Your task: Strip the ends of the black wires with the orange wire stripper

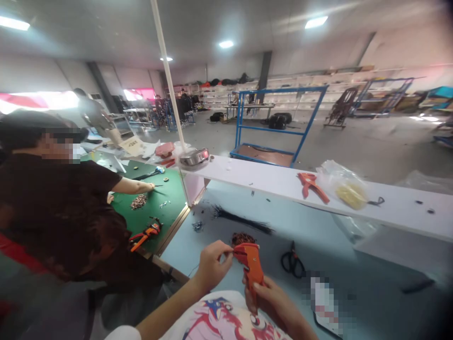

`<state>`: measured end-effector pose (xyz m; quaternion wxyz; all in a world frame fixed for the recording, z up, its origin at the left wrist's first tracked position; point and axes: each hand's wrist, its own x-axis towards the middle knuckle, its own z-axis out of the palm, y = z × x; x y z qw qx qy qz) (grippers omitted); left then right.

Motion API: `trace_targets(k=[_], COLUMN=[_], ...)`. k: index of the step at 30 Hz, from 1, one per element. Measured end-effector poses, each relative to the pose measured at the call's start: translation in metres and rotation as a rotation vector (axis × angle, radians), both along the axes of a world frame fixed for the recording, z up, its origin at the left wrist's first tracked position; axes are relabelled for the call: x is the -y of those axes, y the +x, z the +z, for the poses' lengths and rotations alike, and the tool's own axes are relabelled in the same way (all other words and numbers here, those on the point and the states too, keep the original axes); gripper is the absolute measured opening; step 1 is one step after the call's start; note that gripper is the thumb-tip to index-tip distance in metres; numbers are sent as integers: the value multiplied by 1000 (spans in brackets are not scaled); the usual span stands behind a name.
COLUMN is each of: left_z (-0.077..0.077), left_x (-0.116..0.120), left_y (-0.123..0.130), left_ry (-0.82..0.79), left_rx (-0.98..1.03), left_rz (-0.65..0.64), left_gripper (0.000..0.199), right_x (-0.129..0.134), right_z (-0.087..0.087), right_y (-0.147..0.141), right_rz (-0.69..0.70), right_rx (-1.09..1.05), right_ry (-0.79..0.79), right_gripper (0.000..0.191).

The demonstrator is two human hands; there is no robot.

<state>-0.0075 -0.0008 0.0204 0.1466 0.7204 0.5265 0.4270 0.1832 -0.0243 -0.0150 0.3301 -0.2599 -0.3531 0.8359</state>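
My right hand point(267, 295) is wrapped round the handle of an orange wire stripper point(253, 264), whose jaws point up and left. At those jaws my left hand point(215, 264) is closed in a pinch; what its fingertips hold is too small to make out. Just behind the tool's head lies a pile of small brown pieces point(243, 238). A bundle of thin black wires point(244, 221) stretches across the pale blue table point(219, 198) farther back. Black scissors point(293, 263) rest to the right of the tool.
On the white shelf point(255, 172) are a red-orange tool point(313, 186), a plastic bag with yellow contents point(348, 191) and a metallic object point(194, 157). A phone point(325, 307) lies at right. At left, a person point(60, 212) works at a green table point(173, 203).
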Motion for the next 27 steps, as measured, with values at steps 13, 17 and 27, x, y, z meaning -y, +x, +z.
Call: trace_targets(k=[13, 17, 27], left_z=[-6, -7, 0], left_x=[-7, -9, -14], left_y=[-9, -15, -31], left_ry=[16, 6, -48], left_rx=[27, 20, 26], left_rz=[14, -28, -115], left_gripper=[11, 12, 14], right_x=[-2, -5, 1], right_z=[-2, -6, 21], right_y=[-9, -13, -30], right_rz=[-22, -36, -59], right_rx=[112, 189, 256], right_ry=[-2, 39, 118], right_gripper=[38, 34, 29])
